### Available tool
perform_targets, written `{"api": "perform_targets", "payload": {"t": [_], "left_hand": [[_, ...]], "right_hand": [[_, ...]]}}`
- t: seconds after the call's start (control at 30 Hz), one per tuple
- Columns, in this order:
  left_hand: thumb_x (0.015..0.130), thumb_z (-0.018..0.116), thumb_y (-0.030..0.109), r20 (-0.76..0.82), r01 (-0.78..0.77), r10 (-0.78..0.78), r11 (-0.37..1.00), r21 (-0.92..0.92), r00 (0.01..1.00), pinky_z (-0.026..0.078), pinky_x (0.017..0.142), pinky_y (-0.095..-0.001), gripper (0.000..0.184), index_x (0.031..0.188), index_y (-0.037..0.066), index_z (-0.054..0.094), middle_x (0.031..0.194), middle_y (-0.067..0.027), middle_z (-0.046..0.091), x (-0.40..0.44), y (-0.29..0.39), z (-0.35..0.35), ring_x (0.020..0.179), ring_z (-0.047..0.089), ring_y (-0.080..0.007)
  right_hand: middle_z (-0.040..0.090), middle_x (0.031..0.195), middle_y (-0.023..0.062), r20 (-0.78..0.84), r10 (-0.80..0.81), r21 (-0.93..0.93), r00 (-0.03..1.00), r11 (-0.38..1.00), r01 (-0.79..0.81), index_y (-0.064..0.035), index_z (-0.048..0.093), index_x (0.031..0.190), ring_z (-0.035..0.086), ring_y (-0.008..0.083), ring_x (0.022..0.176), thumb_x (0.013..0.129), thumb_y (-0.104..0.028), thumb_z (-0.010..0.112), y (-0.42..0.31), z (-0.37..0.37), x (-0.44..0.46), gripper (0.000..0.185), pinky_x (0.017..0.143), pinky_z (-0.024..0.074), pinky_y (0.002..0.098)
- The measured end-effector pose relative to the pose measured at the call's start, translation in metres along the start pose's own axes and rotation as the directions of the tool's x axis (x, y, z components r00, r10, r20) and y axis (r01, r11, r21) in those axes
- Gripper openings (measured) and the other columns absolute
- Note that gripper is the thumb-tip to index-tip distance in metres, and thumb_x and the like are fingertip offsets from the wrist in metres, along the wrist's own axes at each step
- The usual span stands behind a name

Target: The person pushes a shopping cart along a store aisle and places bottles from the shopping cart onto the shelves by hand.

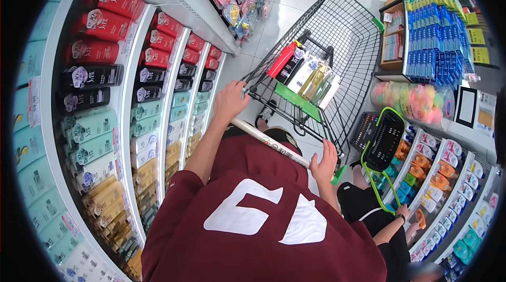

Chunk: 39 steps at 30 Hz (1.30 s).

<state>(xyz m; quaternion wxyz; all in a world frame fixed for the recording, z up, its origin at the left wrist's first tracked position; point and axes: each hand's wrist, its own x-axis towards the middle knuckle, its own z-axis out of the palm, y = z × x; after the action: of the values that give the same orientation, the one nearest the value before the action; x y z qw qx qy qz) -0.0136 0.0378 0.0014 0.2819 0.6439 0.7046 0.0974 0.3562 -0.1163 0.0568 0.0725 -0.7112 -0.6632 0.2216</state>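
Note:
In front of me stands a black wire shopping cart [354,24] with green corners and a white push handle [271,142]. My left hand [231,102] grips the cart's near left corner, beyond the handle's end. At the handle's right end is my right hand [324,162], its fingers stretched forward and its thumb beside the bar. Several bottles stand in a row at the near end of the cart: a red pump bottle [283,60], a black bottle [291,66], a white bottle [304,74], a golden bottle [312,83] and pale green ones.
Shelves on the left hold red bottles [108,26] and several other colours. At the right, another person's hand [403,212] holds the green handle of a black basket [386,142]. Blue boxes [435,34] and a tub of colourful puffs [411,100] stand beyond.

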Motion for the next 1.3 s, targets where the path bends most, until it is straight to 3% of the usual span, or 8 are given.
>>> {"api": "perform_targets", "payload": {"t": [0.43, 0.93, 1.3], "left_hand": [[0.086, 0.063, 0.018, -0.159, -0.126, 0.131, 0.991, 0.044, 0.979, 0.055, 0.079, -0.0483, 0.022, 0.104, 0.006, 0.069, 0.106, -0.011, 0.065, -0.043, -0.005, 0.015, 0.092, 0.068, -0.0345], [0.083, 0.063, 0.015, -0.231, -0.077, 0.068, 0.996, -0.032, 0.971, 0.054, 0.077, -0.0519, 0.018, 0.098, 0.005, 0.067, 0.102, -0.0161, 0.064, -0.159, -0.002, 0.049, 0.09, 0.067, -0.0377], [0.082, 0.063, 0.014, -0.314, -0.07, 0.064, 0.998, -0.009, 0.947, 0.055, 0.08, -0.0489, 0.022, 0.101, 0.004, 0.068, 0.105, -0.0152, 0.067, -0.22, -0.024, 0.055, 0.093, 0.068, -0.0359]], "right_hand": [[0.055, 0.137, 0.0186, -0.022, -0.027, -0.02, 0.999, 0.999, 0.026, -0.0036, 0.053, 0.142, 0.048, 0.0373, 0.132, 0.082, -0.013, 0.064, 0.017, -0.002, -0.022, 0.061, 0.113, 0.0346, 0.0492], [0.058, 0.138, 0.0185, -0.03, -0.151, -0.042, 0.988, 0.988, 0.15, -0.005, 0.055, 0.139, 0.05, 0.036, 0.133, 0.083, -0.015, 0.064, 0.056, -0.013, -0.092, 0.058, 0.112, 0.0369, 0.0489], [0.057, 0.14, 0.0178, -0.02, -0.132, -0.055, 0.991, 0.99, 0.131, -0.0056, 0.055, 0.138, 0.048, 0.0347, 0.135, 0.083, -0.016, 0.063, 0.052, 0.005, -0.147, 0.057, 0.114, 0.036, 0.0489]]}}
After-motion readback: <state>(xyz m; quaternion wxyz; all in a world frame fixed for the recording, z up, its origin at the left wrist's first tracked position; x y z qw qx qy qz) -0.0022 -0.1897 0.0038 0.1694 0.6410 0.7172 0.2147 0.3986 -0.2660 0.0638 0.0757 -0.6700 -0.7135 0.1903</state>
